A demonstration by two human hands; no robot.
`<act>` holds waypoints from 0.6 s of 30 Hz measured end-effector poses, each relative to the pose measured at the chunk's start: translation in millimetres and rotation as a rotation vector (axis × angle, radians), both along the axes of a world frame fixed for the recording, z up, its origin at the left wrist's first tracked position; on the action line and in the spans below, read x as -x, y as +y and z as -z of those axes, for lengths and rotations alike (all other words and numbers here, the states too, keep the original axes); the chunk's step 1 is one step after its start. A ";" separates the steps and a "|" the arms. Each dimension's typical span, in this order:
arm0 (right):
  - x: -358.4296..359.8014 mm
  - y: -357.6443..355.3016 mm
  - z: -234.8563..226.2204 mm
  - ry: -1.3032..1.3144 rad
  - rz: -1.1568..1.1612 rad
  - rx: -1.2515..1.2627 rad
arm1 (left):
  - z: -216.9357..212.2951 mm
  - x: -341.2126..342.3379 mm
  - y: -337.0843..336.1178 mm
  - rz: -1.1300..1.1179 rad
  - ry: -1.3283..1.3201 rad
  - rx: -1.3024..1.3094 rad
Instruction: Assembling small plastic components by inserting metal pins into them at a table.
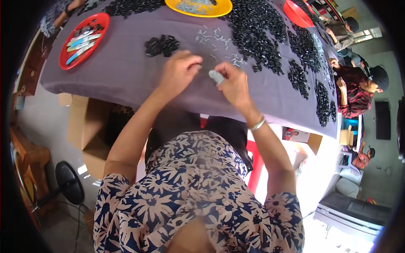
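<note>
Grey piece [217,77] — against right fingers [228,69]

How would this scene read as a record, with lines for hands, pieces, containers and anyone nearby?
Left hand: fingers bent in over the purple-grey tablecloth; anything held is unclear
Right hand: whitish thing at its fingertips, held or worn unclear
Black pieces: small pile beyond left hand; large heap farther right
Pale pieces: scattered beyond the hands
Containers: red tray, left; yellow tray, top; red bowl, upper right
Nearby: co-worker in red-and-black top, right
</note>
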State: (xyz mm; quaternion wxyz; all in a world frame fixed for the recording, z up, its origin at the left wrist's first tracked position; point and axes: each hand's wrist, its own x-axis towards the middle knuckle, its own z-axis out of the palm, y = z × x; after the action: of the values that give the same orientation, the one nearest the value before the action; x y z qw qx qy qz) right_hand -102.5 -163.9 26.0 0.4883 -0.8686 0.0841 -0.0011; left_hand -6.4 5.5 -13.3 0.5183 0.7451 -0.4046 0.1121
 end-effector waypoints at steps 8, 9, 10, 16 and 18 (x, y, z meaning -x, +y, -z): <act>47.3 -99.2 23.6 -0.519 0.383 0.495 | -4.3 -28.4 24.6 -0.651 -0.286 -0.147; 46.4 -117.1 20.7 -0.519 0.387 0.495 | -6.5 -28.0 22.3 -0.644 -0.264 -0.137; 44.2 -131.5 17.8 -0.444 0.390 0.502 | -7.6 -26.1 20.2 -0.644 -0.266 -0.137; 10.5 -155.5 15.1 -0.363 0.216 0.510 | -2.3 -3.0 0.4 -0.127 -0.123 -0.197; 3.8 -154.7 14.0 -0.323 0.202 0.479 | -3.7 -4.9 3.3 -0.099 0.013 -0.179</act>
State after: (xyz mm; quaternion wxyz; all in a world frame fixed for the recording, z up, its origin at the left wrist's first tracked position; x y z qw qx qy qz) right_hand -106.3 -318.6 12.0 0.2740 -0.9349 0.0887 -0.2075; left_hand -1.5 8.8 -9.5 0.4461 0.8082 -0.3723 0.0960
